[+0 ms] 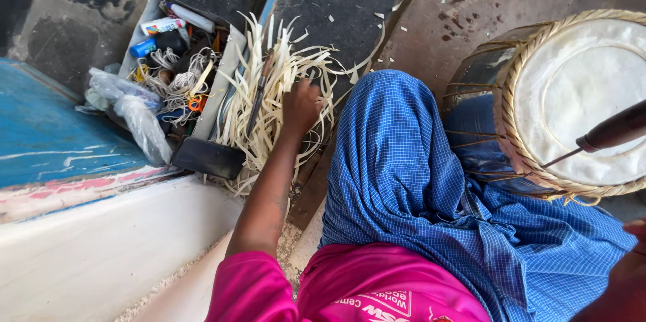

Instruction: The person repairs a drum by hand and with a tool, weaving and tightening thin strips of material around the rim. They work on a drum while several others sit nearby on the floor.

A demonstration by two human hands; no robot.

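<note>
Head view, only cam I've got. My left hand (301, 105) is out to the left, arm fully stretched, knuckles up, fingers curled down into the pile of pale cane strips (276, 86) on the dark floor. Fingers look bunched on a few strips, but the tips are buried in the pile, so I can't tell if they're actually pinching anything or just resting on it. The strips fan out from the hand mostly up and away, long axis running roughly front-to-back, tips toward the top of frame. A dark-handled tool (258, 101) lies in the same pile, just left of the hand, long axis parallel w/ the strips, near but apart from the knuckles.

The right hand (632, 268) is only a sliver at the bottom-right edge, grip not readable. An awl w/ dark handle (609, 135) comes in from the right edge, thin metal tip on the white skin of the drum (572, 93) near its woven rim; what holds it is out of frame. The drum sits on the blue checked cloth (404, 174) over my lap.

So strips are well left, left hand's right on them; right side is far off, across the lap. Open box of odds and ends (178, 59) sits beyond the pile, further left.
</note>
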